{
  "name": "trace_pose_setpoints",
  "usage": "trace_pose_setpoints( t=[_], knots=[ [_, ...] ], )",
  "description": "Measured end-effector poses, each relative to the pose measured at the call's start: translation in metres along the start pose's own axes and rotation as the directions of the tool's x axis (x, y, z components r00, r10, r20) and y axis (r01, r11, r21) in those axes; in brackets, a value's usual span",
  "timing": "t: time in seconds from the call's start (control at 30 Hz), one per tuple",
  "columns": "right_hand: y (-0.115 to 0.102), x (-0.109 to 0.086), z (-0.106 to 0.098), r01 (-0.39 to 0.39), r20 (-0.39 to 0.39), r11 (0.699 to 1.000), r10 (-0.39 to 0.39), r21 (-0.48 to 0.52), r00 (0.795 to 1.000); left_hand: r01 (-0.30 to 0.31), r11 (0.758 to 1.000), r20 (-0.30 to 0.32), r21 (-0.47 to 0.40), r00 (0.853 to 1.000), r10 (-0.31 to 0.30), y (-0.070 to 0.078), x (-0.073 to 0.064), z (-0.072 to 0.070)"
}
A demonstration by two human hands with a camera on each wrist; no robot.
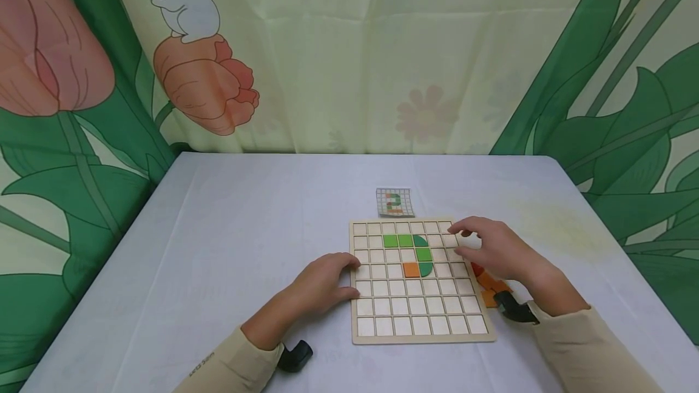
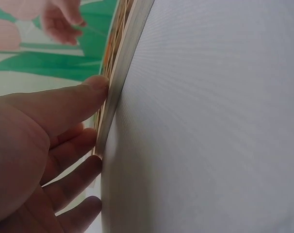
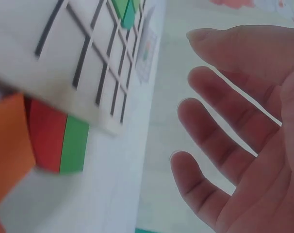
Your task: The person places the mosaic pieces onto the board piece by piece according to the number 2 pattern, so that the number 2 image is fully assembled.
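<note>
A wooden grid board (image 1: 423,340) lies on the table, with three light green squares (image 1: 405,241), two dark green rounded pieces (image 1: 426,270) and one orange square (image 1: 411,270) in its cells. My left hand (image 1: 324,284) rests at the board's left side, thumb and fingertips against the edge (image 2: 119,73). Over the right edge hovers my right hand (image 1: 494,248), fingers spread and slightly bent, with nothing between them in the right wrist view. Beneath and beside it are loose orange blocks (image 1: 488,297), a red block (image 3: 47,133) and a green block (image 3: 74,145).
A small pattern card (image 1: 395,202) with a coloured figure on a grid lies just behind the board. White cloth covers the table (image 1: 262,211). Behind it hangs a printed curtain (image 1: 338,65) with flowers and leaves.
</note>
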State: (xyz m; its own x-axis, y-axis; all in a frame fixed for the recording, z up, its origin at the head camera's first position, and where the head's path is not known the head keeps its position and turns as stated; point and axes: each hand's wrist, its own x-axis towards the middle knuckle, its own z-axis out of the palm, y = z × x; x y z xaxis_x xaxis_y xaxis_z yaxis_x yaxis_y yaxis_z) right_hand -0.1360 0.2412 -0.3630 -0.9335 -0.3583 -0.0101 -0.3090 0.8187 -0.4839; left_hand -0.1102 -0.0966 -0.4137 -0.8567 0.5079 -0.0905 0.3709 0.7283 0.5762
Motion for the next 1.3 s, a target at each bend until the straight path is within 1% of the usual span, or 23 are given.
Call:
trace_pose_setpoints(
  t=[0.2,0.47,0.57,0.73,0.9,1.03,1.17,1.3],
  knots=[
    [0.012,-0.004,-0.004,-0.008,-0.021,1.000,0.008,-0.015,1.000,0.006,1.000,0.002,-0.003,1.000,-0.006,0.000,0.000,0.000],
    [0.022,-0.009,-0.006,-0.041,-0.030,0.999,0.041,-0.016,0.999,0.004,1.000,0.003,-0.002,1.000,-0.004,0.001,0.000,0.000],
    [0.026,-0.011,-0.006,-0.068,-0.026,0.998,0.068,-0.014,0.997,0.004,1.000,0.003,-0.004,1.000,-0.004,0.001,0.000,0.000],
    [0.030,-0.014,-0.004,-0.126,-0.003,0.992,0.126,-0.014,0.992,-0.002,1.000,-0.004,-0.008,1.000,0.002,0.001,0.000,-0.001],
    [0.033,-0.016,-0.001,-0.202,0.062,0.979,0.203,-0.015,0.977,-0.009,1.000,-0.013,-0.016,1.000,0.009,0.001,0.000,-0.002],
    [0.037,-0.019,0.001,-0.218,0.093,0.975,0.220,-0.032,0.971,-0.005,1.000,-0.010,-0.012,1.000,0.005,0.001,0.000,-0.002],
    [0.038,-0.021,0.003,-0.218,0.098,0.975,0.220,-0.036,0.971,0.001,1.000,-0.006,-0.010,1.000,-0.001,0.001,0.001,-0.001],
    [0.040,-0.023,0.005,-0.208,0.086,0.977,0.211,-0.040,0.974,0.003,1.000,-0.004,-0.008,1.000,-0.003,0.001,0.001,-0.001]
  ],
)
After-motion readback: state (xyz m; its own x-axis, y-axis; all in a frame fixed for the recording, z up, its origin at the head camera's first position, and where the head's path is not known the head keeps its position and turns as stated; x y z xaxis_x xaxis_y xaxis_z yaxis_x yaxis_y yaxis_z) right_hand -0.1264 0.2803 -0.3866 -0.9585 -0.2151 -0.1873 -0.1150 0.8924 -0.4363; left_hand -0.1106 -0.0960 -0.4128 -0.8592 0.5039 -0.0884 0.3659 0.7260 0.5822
